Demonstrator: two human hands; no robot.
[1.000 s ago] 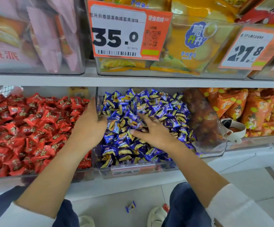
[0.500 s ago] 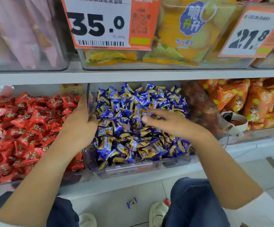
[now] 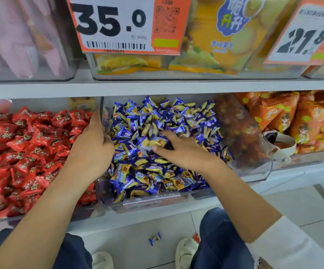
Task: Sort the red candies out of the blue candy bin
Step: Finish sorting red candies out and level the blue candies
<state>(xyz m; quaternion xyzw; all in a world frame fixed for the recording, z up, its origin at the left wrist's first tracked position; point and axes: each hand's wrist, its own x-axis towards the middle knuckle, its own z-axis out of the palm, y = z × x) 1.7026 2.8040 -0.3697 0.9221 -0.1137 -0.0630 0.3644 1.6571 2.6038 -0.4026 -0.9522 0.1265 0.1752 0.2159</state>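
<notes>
A clear bin (image 3: 157,203) on the lower shelf is heaped with blue-and-gold wrapped candies (image 3: 157,117). To its left lies a pile of red wrapped candies (image 3: 25,148). My left hand (image 3: 93,150) grips the blue bin's left wall, thumb inside. My right hand (image 3: 184,150) lies palm down on the blue heap, fingers spread and dug in among the wrappers; it holds nothing that I can see. No red candy shows in the blue bin.
A clear scoop with a white handle (image 3: 281,146) sits right of the blue bin, beside orange snack bags (image 3: 293,117). One blue candy (image 3: 155,238) and a red piece (image 3: 196,237) lie on the floor between my knees. Price tags (image 3: 126,26) hang above.
My right hand lifted off the heap, then came down again nearer its middle, pushing into the wrappers. My left hand kept its hold on the bin wall. The camera moved closer.
</notes>
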